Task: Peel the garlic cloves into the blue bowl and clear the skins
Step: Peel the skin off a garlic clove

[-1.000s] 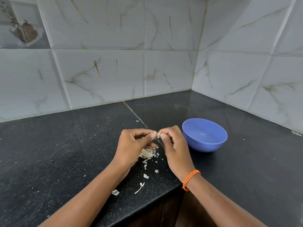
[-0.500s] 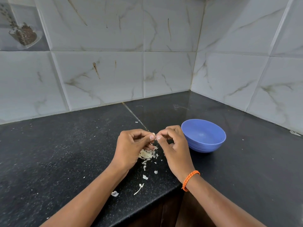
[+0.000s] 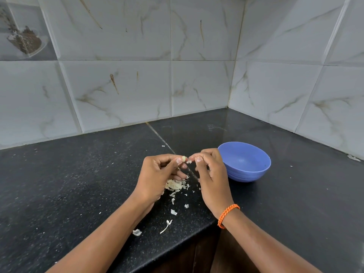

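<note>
**Garlic clove pinched above the skins, bowl beside**

Nearest the front edge of the black counter (image 3: 59, 194), a few loose skin scraps (image 3: 137, 232), among them a thin curled strip; a little farther in, a small pile of skins (image 3: 174, 185) on the counter, directly under the two hands and partly hidden by the left one.

Above the pile, raised off the counter: left hand (image 3: 157, 178) with fingers curled, pinching a small pale garlic clove (image 3: 184, 159) between thumb and fingertips; right hand (image 3: 210, 174) just beside, fingers also curled, pinching at its fingertips a tiny pale bit of skin (image 3: 189, 161), very close to the clove but slightly apart from it; orange braided band (image 3: 228, 214) around the right wrist.

Just to the right of the right hand, a blue bowl (image 3: 248, 174) upright on the counter, the hand overlapping its left rim in the view; no clove visible on the inside that shows.

Behind everything, grey marble-look wall tiles (image 3: 197, 85) meeting in a corner.
</note>
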`<state>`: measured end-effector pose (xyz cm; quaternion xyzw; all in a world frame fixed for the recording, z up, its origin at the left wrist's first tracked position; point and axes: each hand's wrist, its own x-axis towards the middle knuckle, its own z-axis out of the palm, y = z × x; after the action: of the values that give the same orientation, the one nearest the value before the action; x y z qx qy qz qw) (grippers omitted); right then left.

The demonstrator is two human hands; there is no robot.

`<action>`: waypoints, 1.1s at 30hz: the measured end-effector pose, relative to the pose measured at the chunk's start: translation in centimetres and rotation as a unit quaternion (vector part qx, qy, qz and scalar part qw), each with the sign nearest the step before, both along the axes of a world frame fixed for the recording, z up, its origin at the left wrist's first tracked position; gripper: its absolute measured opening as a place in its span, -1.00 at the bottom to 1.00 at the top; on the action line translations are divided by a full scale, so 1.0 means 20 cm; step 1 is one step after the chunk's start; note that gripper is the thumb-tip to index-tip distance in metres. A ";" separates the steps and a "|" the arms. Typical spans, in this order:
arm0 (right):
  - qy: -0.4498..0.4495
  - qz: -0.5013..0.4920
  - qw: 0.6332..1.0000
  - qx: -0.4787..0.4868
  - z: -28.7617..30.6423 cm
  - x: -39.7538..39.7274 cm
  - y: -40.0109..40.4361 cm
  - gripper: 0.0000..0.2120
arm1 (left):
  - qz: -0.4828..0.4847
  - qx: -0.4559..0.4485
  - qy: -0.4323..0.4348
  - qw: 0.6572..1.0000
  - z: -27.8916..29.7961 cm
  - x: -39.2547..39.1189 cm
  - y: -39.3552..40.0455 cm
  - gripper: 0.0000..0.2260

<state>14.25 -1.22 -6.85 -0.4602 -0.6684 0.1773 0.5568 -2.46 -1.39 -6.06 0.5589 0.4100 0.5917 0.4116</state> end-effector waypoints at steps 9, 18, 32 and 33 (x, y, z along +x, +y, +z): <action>0.030 -0.001 1.000 0.005 0.01 0.02 0.00 -0.81 | 0.014 0.011 0.037 0.999 0.01 -0.01 0.00 -0.90; 0.048 0.096 0.994 -0.036 -0.03 0.01 0.00 -0.83 | 0.008 0.021 0.054 0.998 -0.01 -0.02 0.01 -0.87; 0.117 0.132 0.983 -0.052 0.00 0.02 -0.01 -0.92 | 0.027 0.025 0.078 0.996 -0.01 -0.01 0.00 -0.87; 0.121 0.132 0.982 -0.052 0.01 0.03 -0.01 -0.92 | 0.025 0.024 0.074 0.997 -0.01 -0.01 0.00 -0.88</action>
<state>14.76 -1.35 -6.73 -0.3713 -0.6407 0.3383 0.5807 -2.66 -1.40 -6.31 0.6001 0.4391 0.5684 0.3521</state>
